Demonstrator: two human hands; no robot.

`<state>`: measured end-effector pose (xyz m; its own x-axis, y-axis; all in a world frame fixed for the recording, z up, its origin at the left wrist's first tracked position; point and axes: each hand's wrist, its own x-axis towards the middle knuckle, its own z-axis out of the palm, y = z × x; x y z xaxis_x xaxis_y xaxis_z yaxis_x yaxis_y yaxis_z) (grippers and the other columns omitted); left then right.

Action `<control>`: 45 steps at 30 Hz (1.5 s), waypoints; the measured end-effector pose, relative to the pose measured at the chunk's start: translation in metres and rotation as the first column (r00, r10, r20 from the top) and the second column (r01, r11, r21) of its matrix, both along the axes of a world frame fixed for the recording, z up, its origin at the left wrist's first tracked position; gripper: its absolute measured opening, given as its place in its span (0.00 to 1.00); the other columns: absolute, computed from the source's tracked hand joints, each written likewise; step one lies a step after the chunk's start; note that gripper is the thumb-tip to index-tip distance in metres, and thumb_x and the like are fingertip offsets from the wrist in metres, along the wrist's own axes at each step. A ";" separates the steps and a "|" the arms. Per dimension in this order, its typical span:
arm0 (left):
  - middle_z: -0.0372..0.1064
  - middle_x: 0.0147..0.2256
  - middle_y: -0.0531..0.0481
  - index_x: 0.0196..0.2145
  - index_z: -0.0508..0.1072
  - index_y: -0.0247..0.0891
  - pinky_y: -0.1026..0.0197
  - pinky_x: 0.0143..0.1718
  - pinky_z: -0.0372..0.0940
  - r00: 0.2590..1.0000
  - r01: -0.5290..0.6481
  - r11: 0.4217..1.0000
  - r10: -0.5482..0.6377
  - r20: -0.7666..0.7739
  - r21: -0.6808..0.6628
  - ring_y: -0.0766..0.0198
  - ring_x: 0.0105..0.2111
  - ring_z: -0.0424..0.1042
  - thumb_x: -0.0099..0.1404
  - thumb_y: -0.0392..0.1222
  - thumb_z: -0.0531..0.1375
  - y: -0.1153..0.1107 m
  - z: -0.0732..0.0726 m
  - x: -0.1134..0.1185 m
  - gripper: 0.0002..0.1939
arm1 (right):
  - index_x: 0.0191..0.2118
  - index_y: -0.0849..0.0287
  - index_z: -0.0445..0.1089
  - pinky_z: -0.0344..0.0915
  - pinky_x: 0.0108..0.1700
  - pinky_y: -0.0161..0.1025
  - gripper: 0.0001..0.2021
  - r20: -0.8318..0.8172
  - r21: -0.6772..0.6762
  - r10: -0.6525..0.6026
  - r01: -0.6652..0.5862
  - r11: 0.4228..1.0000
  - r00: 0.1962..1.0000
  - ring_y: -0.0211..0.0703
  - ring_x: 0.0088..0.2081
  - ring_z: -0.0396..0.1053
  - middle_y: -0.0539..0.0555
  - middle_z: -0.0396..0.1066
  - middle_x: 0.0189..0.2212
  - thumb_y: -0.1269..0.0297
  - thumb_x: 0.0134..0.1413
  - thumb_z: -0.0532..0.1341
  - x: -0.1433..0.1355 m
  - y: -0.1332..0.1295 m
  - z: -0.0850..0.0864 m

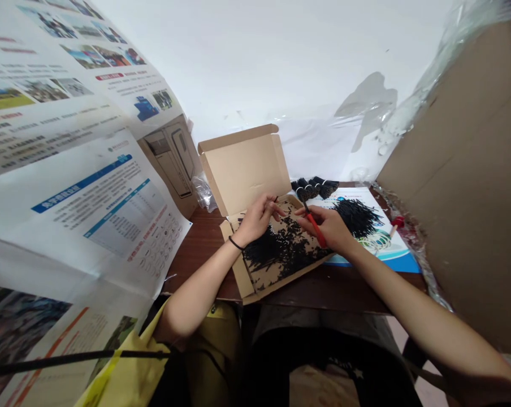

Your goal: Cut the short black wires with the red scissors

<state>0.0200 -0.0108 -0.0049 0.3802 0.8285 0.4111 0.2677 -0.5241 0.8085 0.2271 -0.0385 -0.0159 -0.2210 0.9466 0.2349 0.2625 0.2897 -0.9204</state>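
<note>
In the head view, my right hand (pixel 330 226) is closed around red-handled scissors (pixel 316 229), their dark narrow end pointing up and away. My left hand (pixel 258 219), with a black band on its wrist, hovers over the open cardboard box (pixel 281 277). Its fingers are curled together, and a small dark bit shows by the fingertips; what they hold is too small to make out. Inside the box lie many short black pieces (pixel 295 240), with a pile of longer thin black strips (pixel 262 249) under my left wrist.
Right of the box, a heap of black strips (pixel 357 217) lies on a printed sheet (pixel 395 257), beside pale rubber bands (pixel 375 240). Banded black bundles (pixel 315 187) sit behind. Printed posters (pixel 111 215) hang at left, and a cardboard panel (pixel 463 169) stands at right.
</note>
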 end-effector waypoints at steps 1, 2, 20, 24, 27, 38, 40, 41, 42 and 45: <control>0.71 0.30 0.49 0.41 0.59 0.36 0.64 0.31 0.62 0.999 0.029 0.999 -0.028 0.022 -0.023 0.70 0.25 0.67 0.71 0.48 0.46 0.000 -0.001 0.001 0.12 | 0.39 0.59 0.73 0.63 0.30 0.36 0.16 0.011 0.002 0.009 -0.009 1.000 1.000 0.36 0.25 0.66 0.49 0.69 0.23 0.54 0.46 0.64 0.000 -0.001 0.001; 0.70 0.29 0.50 0.40 0.59 0.36 0.64 0.30 0.61 0.998 0.056 0.997 -0.054 0.042 -0.043 0.70 0.25 0.65 0.70 0.49 0.46 0.001 -0.002 0.002 0.12 | 0.39 0.59 0.73 0.63 0.30 0.36 0.16 0.022 0.007 0.015 -0.016 1.000 1.000 0.36 0.25 0.66 0.49 0.69 0.23 0.53 0.46 0.64 -0.001 -0.001 0.001; 0.64 0.25 0.53 0.34 0.65 0.35 0.64 0.33 0.60 0.988 0.136 0.989 -0.131 0.086 -0.059 0.70 0.27 0.64 0.68 0.52 0.50 -0.008 0.004 0.008 0.16 | 0.40 0.60 0.75 0.58 0.30 0.34 0.16 0.280 0.250 -0.132 0.060 0.966 0.951 0.34 0.24 0.60 0.49 0.67 0.22 0.54 0.51 0.60 -0.002 -0.004 0.001; 0.67 0.28 0.51 0.32 0.68 0.35 0.63 0.36 0.61 0.995 0.096 0.995 -0.095 0.043 -0.029 0.68 0.30 0.66 0.68 0.50 0.52 -0.012 0.008 0.010 0.15 | 0.41 0.59 0.75 0.58 0.30 0.35 0.16 0.326 0.308 -0.153 0.048 0.950 0.933 0.35 0.25 0.62 0.50 0.68 0.23 0.54 0.51 0.60 -0.002 -0.006 0.000; 0.67 0.28 0.50 0.32 0.68 0.35 0.63 0.35 0.62 0.994 0.093 0.995 -0.092 0.055 -0.032 0.69 0.30 0.67 0.67 0.48 0.54 -0.014 0.009 0.011 0.14 | 0.42 0.59 0.74 0.58 0.30 0.35 0.17 0.349 0.326 -0.158 0.039 0.945 0.924 0.36 0.25 0.62 0.51 0.69 0.23 0.53 0.51 0.60 -0.003 -0.008 0.001; 0.69 0.27 0.50 0.33 0.70 0.35 0.64 0.31 0.61 0.997 0.071 0.997 -0.072 -0.010 -0.042 0.68 0.28 0.67 0.66 0.50 0.55 -0.013 0.003 0.012 0.15 | 0.43 0.58 0.75 0.57 0.30 0.36 0.18 0.385 0.385 -0.190 0.030 0.923 0.903 0.36 0.23 0.61 0.51 0.69 0.22 0.52 0.52 0.60 -0.004 -0.007 -0.001; 0.68 0.27 0.50 0.33 0.70 0.35 0.64 0.30 0.61 0.998 0.053 0.998 -0.054 -0.032 -0.029 0.68 0.28 0.67 0.66 0.50 0.54 -0.014 0.003 0.013 0.14 | 0.43 0.57 0.75 0.57 0.30 0.36 0.17 0.406 0.406 -0.204 0.024 0.914 0.891 0.37 0.24 0.62 0.51 0.69 0.23 0.52 0.53 0.60 -0.004 -0.007 -0.002; 0.68 0.26 0.50 0.32 0.70 0.35 0.64 0.30 0.61 0.998 0.047 0.999 -0.048 -0.042 -0.023 0.68 0.28 0.67 0.66 0.49 0.55 -0.014 0.003 0.013 0.14 | 0.43 0.57 0.75 0.57 0.30 0.36 0.17 0.418 0.416 -0.213 0.022 0.909 0.883 0.37 0.24 0.63 0.52 0.70 0.23 0.52 0.53 0.59 -0.004 -0.007 -0.002; 0.69 0.26 0.50 0.32 0.70 0.35 0.64 0.30 0.61 0.998 0.045 0.999 -0.045 -0.048 -0.020 0.68 0.28 0.67 0.66 0.49 0.55 -0.014 0.003 0.013 0.14 | 0.44 0.56 0.74 0.57 0.30 0.36 0.17 0.430 0.422 -0.222 0.023 0.906 0.875 0.37 0.24 0.63 0.52 0.71 0.24 0.52 0.54 0.59 -0.004 -0.007 -0.002; 0.70 0.27 0.49 0.32 0.70 0.35 0.64 0.30 0.61 0.997 0.058 0.998 -0.059 -0.049 -0.015 0.68 0.28 0.67 0.66 0.49 0.55 -0.013 0.003 0.013 0.14 | 0.44 0.55 0.75 0.57 0.30 0.36 0.17 0.456 0.429 -0.242 0.027 0.903 0.857 0.38 0.25 0.64 0.53 0.72 0.25 0.51 0.54 0.59 -0.003 -0.007 -0.002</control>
<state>0.0328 -0.0243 -0.0016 0.4477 0.8095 0.3799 0.2763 -0.5293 0.8022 0.2237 -0.0456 -0.0175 -0.2852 0.8244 0.4889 0.7069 0.5254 -0.4736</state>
